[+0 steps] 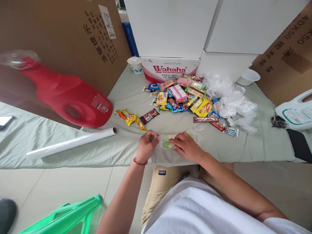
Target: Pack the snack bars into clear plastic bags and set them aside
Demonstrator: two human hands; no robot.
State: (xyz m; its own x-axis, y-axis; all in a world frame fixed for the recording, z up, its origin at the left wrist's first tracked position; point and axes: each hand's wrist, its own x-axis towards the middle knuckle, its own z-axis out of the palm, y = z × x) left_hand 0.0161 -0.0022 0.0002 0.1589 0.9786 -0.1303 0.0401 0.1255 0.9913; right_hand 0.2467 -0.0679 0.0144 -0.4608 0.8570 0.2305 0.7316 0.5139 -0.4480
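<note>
Near the front edge of the table, a small snack packet (167, 143) with green and pale parts lies in a piece of clear plastic wrap (161, 139). At the wrap's left end, the thumb and fingers of my left hand (147, 144) are pinched on the film. From the right, my right hand (186, 147) is closed over the packet, its bent fingertips pressing on it; part of the packet is hidden beneath. A dark brown snack bar (149, 116) and yellow snack packets (129, 117) lie just beyond my left hand.
Farther back is a heap of mixed snacks (179, 94), with crumpled clear plastic (234, 97) beside it. A film roll (73, 143) and a red jug (73, 94) lie left. A Wahaba-style printed carton (170, 70) stands behind; a white jug (298, 112) and black phone-like slab (299, 144) sit right.
</note>
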